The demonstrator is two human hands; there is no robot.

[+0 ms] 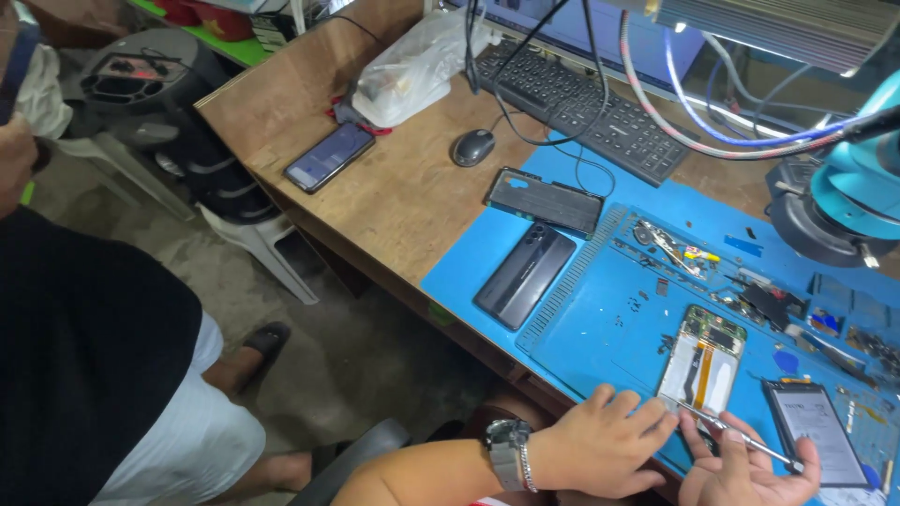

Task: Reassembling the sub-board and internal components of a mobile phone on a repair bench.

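An opened phone with its back off lies on the blue work mat, its inner parts and an orange ribbon showing. My left hand, with a metal watch on the wrist, rests flat beside the phone's lower left corner. My right hand grips a thin metal tool whose tip points at the phone's bottom edge. A removed battery lies just right of the phone.
A dark phone and a clear case lie on the mat's left part. Small screws and parts are scattered at the mat's far side. A keyboard, mouse, another phone and a teal microscope stand share the desk. A person in black stands at the left.
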